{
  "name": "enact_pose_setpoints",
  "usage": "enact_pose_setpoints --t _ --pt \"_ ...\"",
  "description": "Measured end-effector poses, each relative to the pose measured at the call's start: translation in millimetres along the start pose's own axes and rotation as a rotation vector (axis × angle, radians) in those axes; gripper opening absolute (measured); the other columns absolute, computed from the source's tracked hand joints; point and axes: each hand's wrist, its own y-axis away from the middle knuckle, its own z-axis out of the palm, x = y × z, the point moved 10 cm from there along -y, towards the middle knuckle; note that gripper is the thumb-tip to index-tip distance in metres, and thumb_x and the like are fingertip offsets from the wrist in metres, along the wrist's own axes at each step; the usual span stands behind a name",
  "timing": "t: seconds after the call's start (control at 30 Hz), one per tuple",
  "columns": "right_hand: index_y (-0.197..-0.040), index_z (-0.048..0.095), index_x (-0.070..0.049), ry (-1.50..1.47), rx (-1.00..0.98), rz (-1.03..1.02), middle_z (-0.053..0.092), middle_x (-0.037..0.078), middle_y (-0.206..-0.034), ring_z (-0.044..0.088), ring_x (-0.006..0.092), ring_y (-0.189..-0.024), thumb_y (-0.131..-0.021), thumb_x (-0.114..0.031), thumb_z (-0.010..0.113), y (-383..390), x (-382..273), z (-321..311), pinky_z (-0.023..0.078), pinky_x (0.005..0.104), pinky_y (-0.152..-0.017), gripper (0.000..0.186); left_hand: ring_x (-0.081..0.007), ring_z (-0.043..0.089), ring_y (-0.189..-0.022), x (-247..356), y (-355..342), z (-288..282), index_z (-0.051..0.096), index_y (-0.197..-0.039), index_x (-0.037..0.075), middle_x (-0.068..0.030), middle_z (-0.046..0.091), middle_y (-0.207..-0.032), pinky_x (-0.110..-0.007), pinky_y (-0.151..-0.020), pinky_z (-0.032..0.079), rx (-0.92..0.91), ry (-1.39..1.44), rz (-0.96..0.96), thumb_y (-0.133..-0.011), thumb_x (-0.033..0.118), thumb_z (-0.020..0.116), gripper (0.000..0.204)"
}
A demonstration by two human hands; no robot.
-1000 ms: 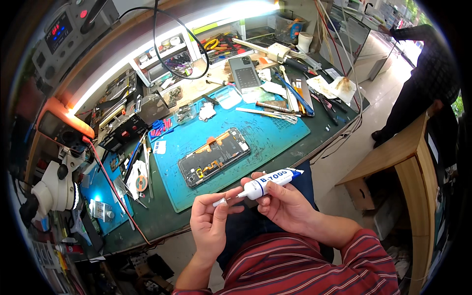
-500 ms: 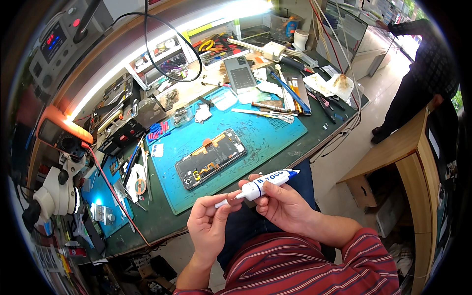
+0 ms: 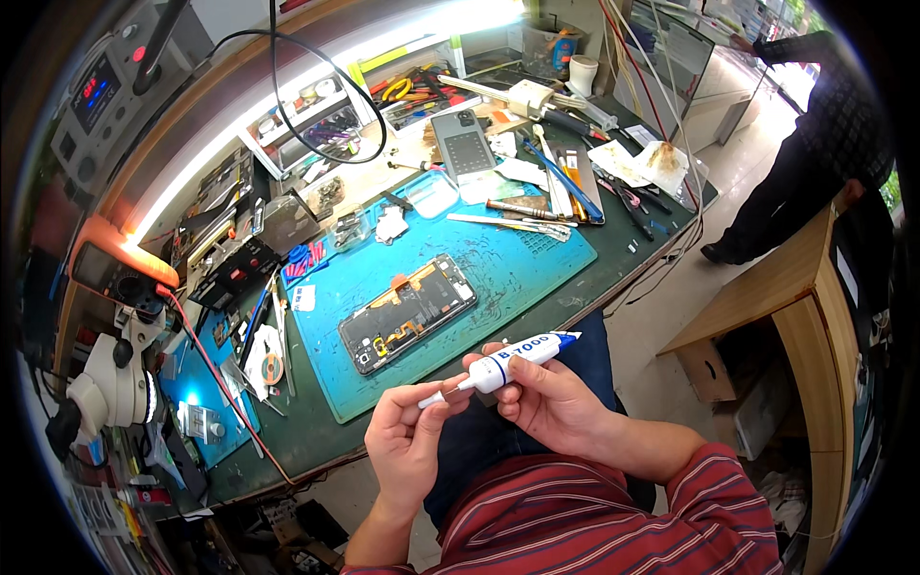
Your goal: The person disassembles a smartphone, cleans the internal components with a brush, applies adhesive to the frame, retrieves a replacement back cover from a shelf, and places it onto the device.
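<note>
My right hand (image 3: 541,402) grips a white and blue glue tube (image 3: 522,356) in front of my body, its narrow nozzle pointing left. My left hand (image 3: 407,436) pinches a small white cap (image 3: 430,401) at the nozzle's thin tip, close to my right fingers. Beyond both hands an opened smartphone (image 3: 407,313) lies on a blue work mat (image 3: 532,283), its dark battery and orange flex cables exposed.
A green bench (image 3: 623,268) bears tools, a grey phone (image 3: 463,144) and papers. At left are an orange multimeter (image 3: 105,259) and white microscope (image 3: 110,383). A power supply (image 3: 96,86) is upper left. At right, a person (image 3: 805,153) stands by a wooden desk (image 3: 743,316).
The view has shifted slightly. The person at right has moved a foot leftward. My hands still hold tube and cap, with little visible movement.
</note>
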Motion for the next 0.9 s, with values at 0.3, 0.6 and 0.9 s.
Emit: enact_pose_setpoints --t 0.3,0.6,0.9 --pt "-0.141 0.049 -0.001 -0.006 -0.002 0.005 0.058 0.016 -0.142 0.064 0.0097 -0.083 -0.109 -0.020 0.054 -1.0 -0.4 -3.3 0.058 0.0263 -0.080 0.037 -0.0296 0.074 -0.105 -3.5 -2.2 -0.3 0.056 -0.118 -0.006 -0.0262 0.071 -0.117 -0.040 -0.092 0.063 0.010 -0.035 0.002 -0.105 0.005 0.058 0.017" --pt "-0.142 0.049 -0.002 -0.024 -0.019 0.002 0.059 0.016 -0.140 0.064 0.0107 -0.083 -0.108 -0.016 0.057 -1.2 -2.9 -3.5 0.057 0.0269 -0.079 0.038 -0.0244 0.073 -0.106 -5.5 -4.1 -1.2 0.057 -0.118 -0.007 -0.0233 0.073 -0.116 -0.034 -0.095 0.060 0.019 -0.032 -0.017 -0.103 -0.002 0.060 0.017" --pt "-0.138 0.051 -0.002 0.371 -0.124 -0.124 0.059 0.020 -0.142 0.065 0.0182 -0.096 -0.098 -0.005 0.068 6.9 -15.9 18.3 0.056 0.0307 -0.079 0.044 -0.0129 0.067 -0.078 14.1 -4.4 9.9 0.070 -0.112 -0.005 -0.0058 0.073 -0.091 -0.026 -0.073 0.054 -0.043 -0.572 0.302 -0.093 0.005 0.077 0.022"
